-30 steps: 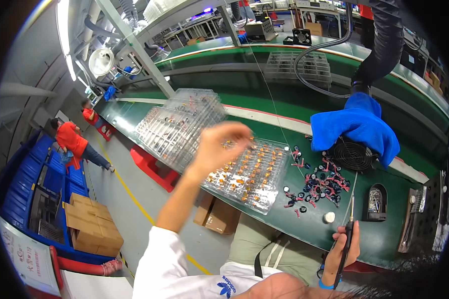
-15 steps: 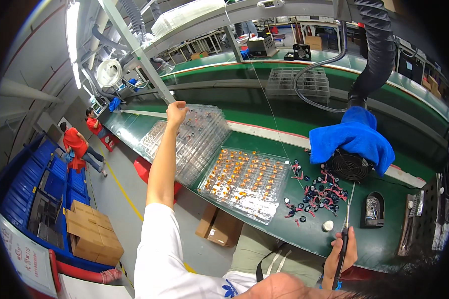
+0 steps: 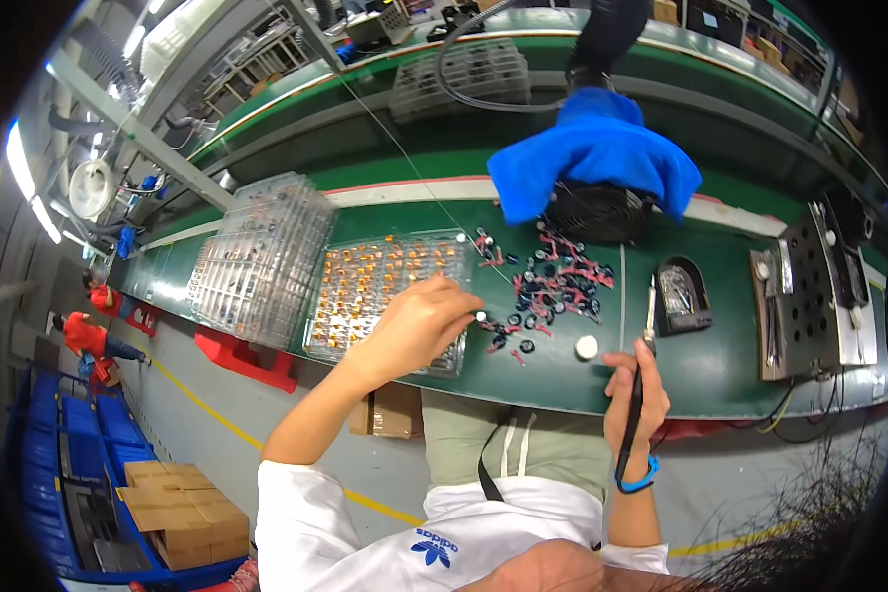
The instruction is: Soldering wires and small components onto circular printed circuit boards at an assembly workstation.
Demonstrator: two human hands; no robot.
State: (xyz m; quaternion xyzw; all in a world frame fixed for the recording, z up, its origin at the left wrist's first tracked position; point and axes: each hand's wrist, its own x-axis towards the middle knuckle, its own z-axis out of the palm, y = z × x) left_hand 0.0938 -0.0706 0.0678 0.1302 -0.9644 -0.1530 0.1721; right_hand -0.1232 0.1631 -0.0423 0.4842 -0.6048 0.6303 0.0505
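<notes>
My right hand point(image 3: 638, 395) is wrapped round a black-handled soldering iron point(image 3: 636, 400), its thin metal tip pointing up and away over the table. A blue band circles that wrist. My left hand point(image 3: 424, 321) hovers above the right edge of a clear plastic tray point(image 3: 340, 331), with its fingers stretched toward the right and nothing visible in them. Rows of small parts with orange tabs fill the tray. Just beyond those fingertips lies a heap of small round black components with red leads point(image 3: 557, 281). A small round white pot point(image 3: 586, 346) stands between the heap and my right hand.
Left of the tray rises a stack of clear trays point(image 3: 266, 257). A black fan point(image 3: 602, 212) under a blue cloth point(image 3: 592, 148) stands behind the heap. To the right are a black box of small metal pieces point(image 3: 681, 296) and a perforated metal case point(image 3: 834, 296).
My left hand has come down from the top of the tray stack to the tray's right edge. The view has swung to the right. My right hand keeps its hold on the soldering iron.
</notes>
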